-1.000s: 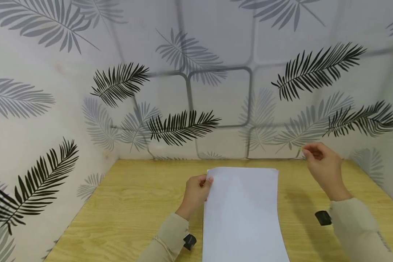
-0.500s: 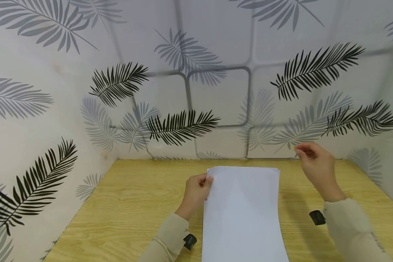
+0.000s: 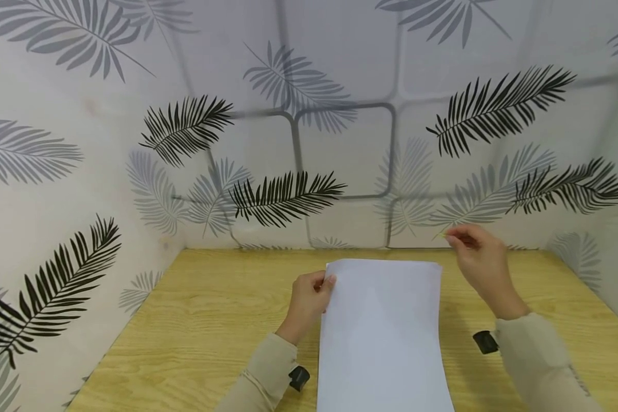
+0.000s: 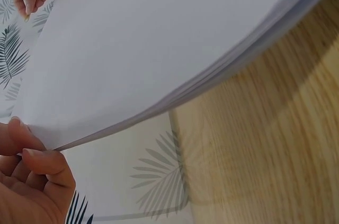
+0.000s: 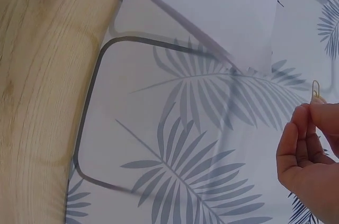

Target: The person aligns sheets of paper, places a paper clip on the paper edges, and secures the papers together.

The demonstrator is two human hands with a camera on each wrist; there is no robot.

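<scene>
A stack of white paper [image 3: 381, 332] is held up off the table at its far end, its several sheet edges showing in the left wrist view. My left hand [image 3: 309, 300] pinches the stack's far left corner between thumb and forefinger. Between the thumb and forefinger of my right hand [image 3: 481, 266] is a small yellow paper clip [image 5: 315, 89], its looped end sticking out past the fingertips. That hand is in the air, right of the paper's far right corner and apart from it.
The wood-grain table [image 3: 211, 320] lies under the paper and both arms. Behind it and at the sides rise walls with a leaf-patterned covering [image 3: 350, 154]. A black wrist camera [image 3: 486, 342] sits by the right cuff, another black camera [image 3: 299, 378] by the left.
My right hand has moved left with the paper clip, closer to the paper's far right corner. My left hand keeps its grip on the stack, whose far edge has risen slightly.
</scene>
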